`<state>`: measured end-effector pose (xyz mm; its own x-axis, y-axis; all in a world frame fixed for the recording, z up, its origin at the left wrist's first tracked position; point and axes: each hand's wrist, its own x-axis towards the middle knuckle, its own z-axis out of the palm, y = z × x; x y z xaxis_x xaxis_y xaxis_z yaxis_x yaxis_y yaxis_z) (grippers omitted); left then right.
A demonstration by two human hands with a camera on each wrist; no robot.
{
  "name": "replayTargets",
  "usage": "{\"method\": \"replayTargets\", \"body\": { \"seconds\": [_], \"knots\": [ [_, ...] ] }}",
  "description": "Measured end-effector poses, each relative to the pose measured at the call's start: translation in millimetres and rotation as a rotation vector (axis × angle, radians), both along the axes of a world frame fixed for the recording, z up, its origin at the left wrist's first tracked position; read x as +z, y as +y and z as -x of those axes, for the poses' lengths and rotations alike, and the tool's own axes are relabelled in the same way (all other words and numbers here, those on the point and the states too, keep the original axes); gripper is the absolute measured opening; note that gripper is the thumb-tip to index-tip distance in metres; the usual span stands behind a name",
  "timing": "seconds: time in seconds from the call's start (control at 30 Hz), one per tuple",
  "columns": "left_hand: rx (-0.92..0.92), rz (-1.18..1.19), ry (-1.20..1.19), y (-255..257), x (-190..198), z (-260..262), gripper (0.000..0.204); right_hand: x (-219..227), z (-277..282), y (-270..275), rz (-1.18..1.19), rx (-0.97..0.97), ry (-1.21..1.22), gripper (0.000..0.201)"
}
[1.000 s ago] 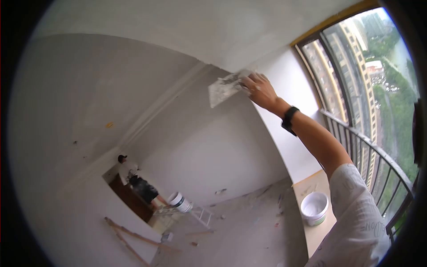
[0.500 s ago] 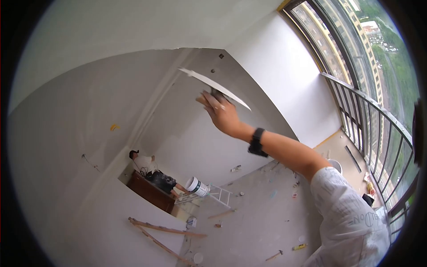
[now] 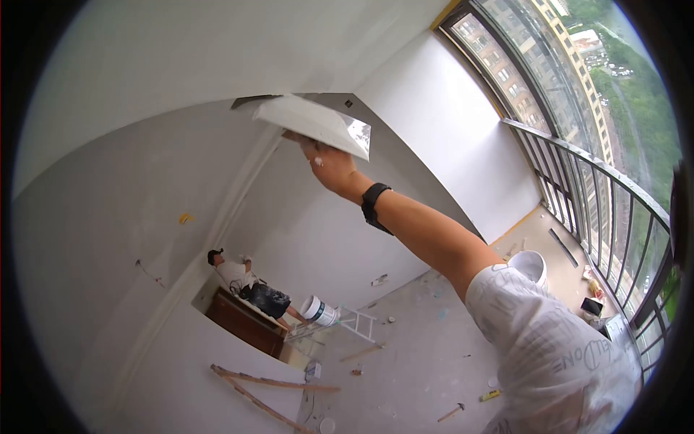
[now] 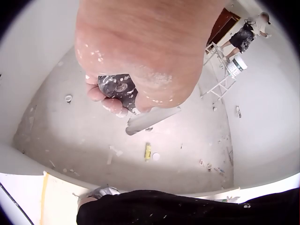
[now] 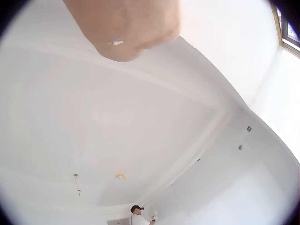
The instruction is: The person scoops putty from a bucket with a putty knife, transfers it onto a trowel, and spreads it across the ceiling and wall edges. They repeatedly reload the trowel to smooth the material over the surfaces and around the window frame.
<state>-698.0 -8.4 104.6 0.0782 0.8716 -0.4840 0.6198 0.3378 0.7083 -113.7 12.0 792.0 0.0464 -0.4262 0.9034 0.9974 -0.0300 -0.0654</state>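
The right hand [image 3: 327, 165] holds a big flat blade [image 3: 312, 123] up by the ceiling [image 3: 166, 50]. The left hand [image 4: 136, 56] grips a small scraper [image 4: 118, 87].

ceiling [image 3: 181, 50] blocks above | wall [image 3: 448, 130] right | open air below

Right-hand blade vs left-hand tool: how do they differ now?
The right-hand blade is raised at the ceiling in the right hand; the left-hand tool hangs above the floor in the left hand. The right-hand blade shows a broad white face; the left-hand tool a narrow strip and a dark, speckled handle. Both are gripped.
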Motion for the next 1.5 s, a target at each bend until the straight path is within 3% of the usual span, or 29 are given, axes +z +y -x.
{"method": "replayTargets", "body": {
  "seconds": [0.13,0.23,0.3,0.33,0.37,0.4,0.43,0.5,0.57,0.6,0.63,0.7,0.77,0.83,0.93,0.97,1.03,1.07,1.2,1.43,1.5],
  "knots": [
    [-0.017,0.012,-0.051,-5.6,-0.4,-6.6,0.024,-14.2,46.2,-42.2,-0.041,0.099,-0.147,0.044],
    [-0.065,0.059,-0.093,-19.6,-11.1,-31.4,0.023,-44.2,89.7,-106.5,-0.034,0.079,-0.244,0.043],
    [-0.104,0.097,-0.122,-29.4,-19.8,-51.5,0.023,-77.7,106.6,-156.5,0.171,0.249,-0.285,0.045],
    [-0.123,0.12,-0.133,-36.2,-20.9,-55.9,0.023,-93.4,114.2,-181.9,0.387,0.316,-0.253,0.041],
    [-0.138,0.146,-0.141,-47.6,-23.7,-62.1,0.023,-109.9,112.8,-206.6,0.522,0.297,-0.305,0.037],
    [-0.199,0.194,-0.395,-72.3,84.1,-123.8,0.021,-127.8,109.9,-226.7,0.591,0.261,-0.325,0.033],
    [-0.38,0.27,-0.596,-8.9,11.5,-142.5,0.017,-142.4,103.8,-246.0,0.622,0.25,-0.31,0.033],
    [-0.527,0.104,-0.676,-49.3,135.8,-229.1,0.028,-166.5,90.5,-279.7,0.96,0.197,-0.284,0.031],
    [-0.9,0.063,-0.831,-57.2,190.0,-286.0,0.031,-182.8,74.1,-308.8,1.087,0.194,-0.249,0.03],
    [-0.777,0.268,-0.897,-76.8,214.6,-308.8,0.035,-184.3,70.7,-326.9,1.186,0.279,-0.167,0.034],
    [-0.907,0.321,-0.923,-80.1,222.5,-330.2,0.037,-193.5,60.9,-335.2,1.144,0.32,-0.156,0.039],
    [-0.978,0.365,-0.924,-106.7,245.8,-369.1,0.038,-202.9,46.8,-359.6,1.346,0.511,0.061,0.046],
    [-1.069,0.355,-0.975,-131.5,242.7,-400.4,0.04,-219.1,35.8,-377.4,1.362,0.593,0.127,0.049],
    [-0.735,0.699,-1.122,-130.7,182.5,-430.8,0.04,-228.7,31.0,-398.4,1.417,0.744,0.32,0.05],
    [-0.732,0.931,-1.029,-190.4,267.6,-432.8,0.037,-237.4,10.7,-428.6,1.413,0.656,0.32,0.049],
    [-0.814,0.613,-1.133,-159.8,151.3,-446.4,0.033,-240.3,0.9,-440.6,1.428,0.59,0.28,0.049],
    [-1.021,0.787,-1.072,-199.8,221.1,-450.6,0.028,-244.9,-12.3,-464.4,1.506,0.381,0.403,0.026],
    [-0.946,0.747,-1.008,-223.2,261.8,-452.6,0.027,-249.2,-24.0,-476.7,1.53,0.364,0.486,0.022],
    [-1.104,0.723,-1.109,-232.3,265.0,-479.9,0.031,-281.1,-69.4,-520.6,1.442,0.338,0.644,0.02],
    [-1.088,0.635,-1.11,-237.9,286.3,-511.8,0.036,-335.0,-112.6,-577.5,1.314,0.333,0.867,0.019],
    [-1.085,0.58,-1.098,-242.1,301.2,-519.6,0.034,-354.4,-127.5,-594.4,1.523,0.083,0.758,0.022]
  ]
}}
